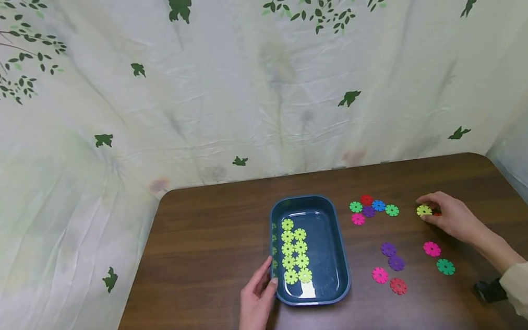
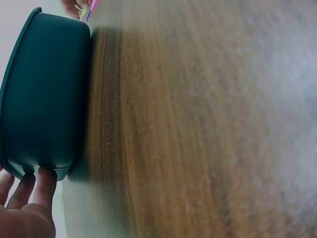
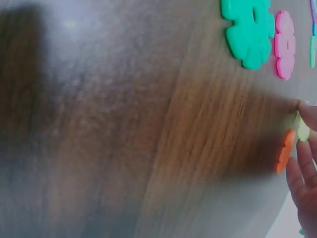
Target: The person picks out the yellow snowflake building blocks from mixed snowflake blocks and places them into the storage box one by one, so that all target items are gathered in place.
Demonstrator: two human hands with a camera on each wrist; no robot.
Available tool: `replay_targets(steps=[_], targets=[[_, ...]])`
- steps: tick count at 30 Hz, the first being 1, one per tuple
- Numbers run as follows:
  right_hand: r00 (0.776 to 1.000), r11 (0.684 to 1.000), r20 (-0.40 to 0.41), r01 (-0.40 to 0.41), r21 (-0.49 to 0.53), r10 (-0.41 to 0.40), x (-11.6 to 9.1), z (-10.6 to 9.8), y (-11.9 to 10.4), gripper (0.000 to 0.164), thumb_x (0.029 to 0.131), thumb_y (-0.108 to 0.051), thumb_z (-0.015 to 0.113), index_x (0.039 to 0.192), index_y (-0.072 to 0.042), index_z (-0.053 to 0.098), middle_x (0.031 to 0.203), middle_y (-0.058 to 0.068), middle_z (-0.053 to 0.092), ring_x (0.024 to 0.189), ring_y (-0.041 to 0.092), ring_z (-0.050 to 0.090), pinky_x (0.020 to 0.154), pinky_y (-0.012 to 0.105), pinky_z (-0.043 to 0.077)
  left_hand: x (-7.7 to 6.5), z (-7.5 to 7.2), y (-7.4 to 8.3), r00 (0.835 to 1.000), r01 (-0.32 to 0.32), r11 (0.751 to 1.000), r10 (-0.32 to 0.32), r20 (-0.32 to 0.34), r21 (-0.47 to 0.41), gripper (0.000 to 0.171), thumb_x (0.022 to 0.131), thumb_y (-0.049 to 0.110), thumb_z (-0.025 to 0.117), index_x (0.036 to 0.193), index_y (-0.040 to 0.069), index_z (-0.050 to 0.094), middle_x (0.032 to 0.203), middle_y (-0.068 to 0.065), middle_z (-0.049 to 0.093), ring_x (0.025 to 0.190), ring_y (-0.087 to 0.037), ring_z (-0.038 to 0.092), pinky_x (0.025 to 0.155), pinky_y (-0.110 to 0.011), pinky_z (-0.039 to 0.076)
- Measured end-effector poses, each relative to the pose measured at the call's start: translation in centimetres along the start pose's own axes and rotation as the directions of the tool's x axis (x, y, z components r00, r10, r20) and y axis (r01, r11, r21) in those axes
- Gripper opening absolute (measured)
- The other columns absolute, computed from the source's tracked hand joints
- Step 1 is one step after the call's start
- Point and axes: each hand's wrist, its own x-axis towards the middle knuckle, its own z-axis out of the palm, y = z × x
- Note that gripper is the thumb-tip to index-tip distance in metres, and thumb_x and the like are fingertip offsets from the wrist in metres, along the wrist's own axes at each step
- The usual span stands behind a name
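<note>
In the head view, a dark blue tray (image 1: pixel 342 263) holds several yellow-green notched flower discs (image 1: pixel 287 248), laid in two columns along its left side. My left hand (image 1: pixel 255 301) holds the tray's near left side, thumb at the rim; its fingers (image 2: pixel 45 186) lie against the outer wall in the left wrist view. Over at the right, my right hand (image 1: pixel 452 215) pinches a yellow-green flower disc (image 1: pixel 423 210) between thumb and fingers. An orange disc (image 3: pixel 285 151) shows close under that hand in the right wrist view, mostly hidden by it in the head view.
Right of the tray lies a cluster of discs, among them a red one (image 1: pixel 366 199) and a blue one (image 1: pixel 378 206). Nearer are purple (image 1: pixel 388 249), pink (image 1: pixel 380 275) and red discs. A pink (image 1: pixel 431 249) and a green disc (image 1: pixel 445 267) lie by the right forearm.
</note>
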Motion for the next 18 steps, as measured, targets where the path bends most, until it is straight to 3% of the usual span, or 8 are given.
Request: replay_targets(steps=[5, 10, 18], targets=[[1.000, 1.000, -0.024, 0.004, -0.017, -0.004, 0.00, -0.01, 0.05, 0.035, 0.085, -0.005, 0.074, 0.117, 0.002, 0.064, 0.109, 0.021, 0.060, 0.093, 0.037, 0.058, 0.076, 0.054, 0.050, 0.05, 0.03, 0.01, 1.000, 0.003, 1.000, -0.003, 0.004, -0.005, 0.044, 0.095, 0.015, 0.064, 0.136, 0.027, 0.060, 0.146, -0.006, 0.049, 0.132, -0.030, 0.047, 0.104, -0.043, 0.042], [0.999, 0.999, -0.025, -0.041, -0.009, 0.041, -0.21, 0.04, -0.01, 0.027, 0.086, -0.008, 0.074, 0.112, -0.002, 0.068, 0.109, 0.022, 0.064, 0.092, 0.037, 0.060, 0.075, 0.053, 0.051, 0.05, 0.07, -0.07, 1.000, 0.002, 1.000, -0.002, 0.007, -0.008, 0.044, 0.094, 0.014, 0.064, 0.136, 0.026, 0.060, 0.146, -0.006, 0.049, 0.132, -0.030, 0.047, 0.104, -0.043, 0.042], [0.997, 0.999, -0.068, -0.040, -0.006, 0.040, -0.47, -0.28, -0.74, 0.024, 0.087, -0.013, 0.075, 0.111, -0.008, 0.070, 0.098, 0.014, 0.070, 0.082, 0.030, 0.062, 0.064, 0.036, 0.046, 0.07, 0.02, -0.12, 1.000, 0.002, 1.000, -0.002, 0.006, -0.010, 0.044, 0.095, 0.014, 0.064, 0.137, 0.025, 0.060, 0.146, -0.006, 0.049, 0.133, -0.030, 0.046, 0.105, -0.043, 0.042]])
